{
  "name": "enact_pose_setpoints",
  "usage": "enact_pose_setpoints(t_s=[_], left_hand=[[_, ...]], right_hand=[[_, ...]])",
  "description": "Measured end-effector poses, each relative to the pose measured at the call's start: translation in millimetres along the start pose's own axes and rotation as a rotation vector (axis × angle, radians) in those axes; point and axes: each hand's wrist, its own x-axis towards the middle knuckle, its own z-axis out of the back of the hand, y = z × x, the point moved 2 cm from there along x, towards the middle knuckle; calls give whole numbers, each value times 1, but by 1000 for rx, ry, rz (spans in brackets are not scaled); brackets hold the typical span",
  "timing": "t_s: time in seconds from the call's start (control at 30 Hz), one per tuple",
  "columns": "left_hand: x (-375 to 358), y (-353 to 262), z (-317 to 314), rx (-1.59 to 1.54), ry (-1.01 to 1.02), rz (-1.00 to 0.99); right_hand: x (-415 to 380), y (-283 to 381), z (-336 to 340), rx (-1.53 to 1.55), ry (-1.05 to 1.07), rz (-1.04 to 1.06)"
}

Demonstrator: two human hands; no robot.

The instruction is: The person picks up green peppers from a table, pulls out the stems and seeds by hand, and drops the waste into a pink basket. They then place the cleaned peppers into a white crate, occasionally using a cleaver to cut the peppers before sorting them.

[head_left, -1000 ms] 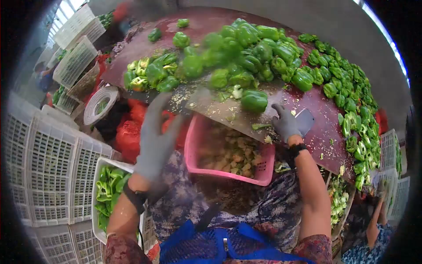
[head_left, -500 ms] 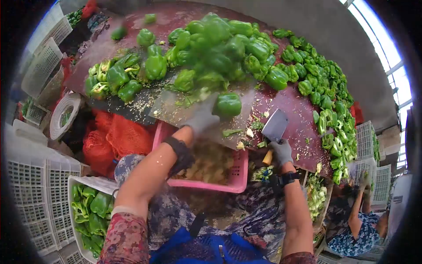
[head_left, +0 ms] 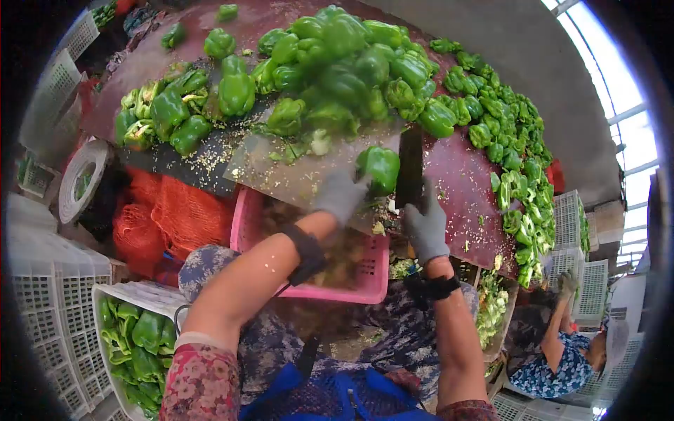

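My left hand (head_left: 342, 196), in a grey glove, has its fingertips against the lower left side of a whole green pepper (head_left: 379, 170) at the board's front edge. Just right of that pepper, the dark blade of a cleaver (head_left: 410, 165) stands nearly edge-on. My right hand (head_left: 426, 226), gloved too, is closed on the cleaver, whose handle is mostly hidden by the hand. Cut bits and seeds lie on the grey board (head_left: 274, 175) around the left hand.
Behind is a large heap of green peppers (head_left: 344, 77); cut ones (head_left: 523, 238) lie at right. A pink basket (head_left: 323, 291) sits below the board. Red net bags (head_left: 186, 221) and a pepper crate (head_left: 140, 344) are left. Another person (head_left: 558, 358) works at lower right.
The cleaver has moved left and turned from flat-on to nearly edge-on beside the pepper. My left hand has moved right relative to the board's edge, and the pepper has tipped more upright.
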Motion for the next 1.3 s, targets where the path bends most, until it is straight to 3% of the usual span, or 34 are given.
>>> enact_pose_setpoints(t_s=[0.07, 0.17, 0.23, 0.3, 0.33, 0.4, 0.47, 0.53, 0.7, 0.73, 0.83, 0.87, 0.93, 1.03, 1.1, 1.13, 1.3], left_hand=[[0, 1, 1, -14, -17, -12], [-1, 6, -2, -45, -78, -94], [3, 6, -6, -30, -102, -93], [10, 12, -7, -6, -67, -56], [12, 16, -10, 7, -48, -38], [17, 23, -9, 4, -50, -22], [11, 36, -10, -22, -51, 11], [4, 25, 2, -52, -54, 0], [4, 30, 13, 79, 24, 6], [7, 32, 13, 94, 54, 22], [7, 27, 17, 61, -58, -83], [8, 25, 24, 90, -129, -1], [11, 4, 52, 155, -277, 158], [21, 6, 89, 108, -548, -65], [31, 9, 102, 117, -517, -242], [38, 8, 103, 120, -497, -336], [86, 0, 81, 427, -369, -520]], right_hand=[[-2, 32, 9, -182, -84, 54], [-13, 97, 20, -10, -188, 152], [-12, 77, 4, -131, -253, 266], [-16, 58, -26, -414, -240, 297], [-12, 34, -46, -332, -43, 63], [-7, 26, -56, -210, 132, -129], [-3, 18, -59, -170, 145, -204], [1, 8, -57, -162, 82, -87], [10, 14, -17, -310, -5, -127], [7, 25, -13, -166, -26, -101], [2, 60, -21, -53, -44, 124], [1, 72, -28, -122, -44, 321], [2, 75, -45, -6, 139, 135], [1, 59, -65, -20, 299, 97], [0, 47, -64, -101, 378, 20], [-2, 47, -54, -134, 314, 133], [13, 25, -12, -268, 123, 40]])
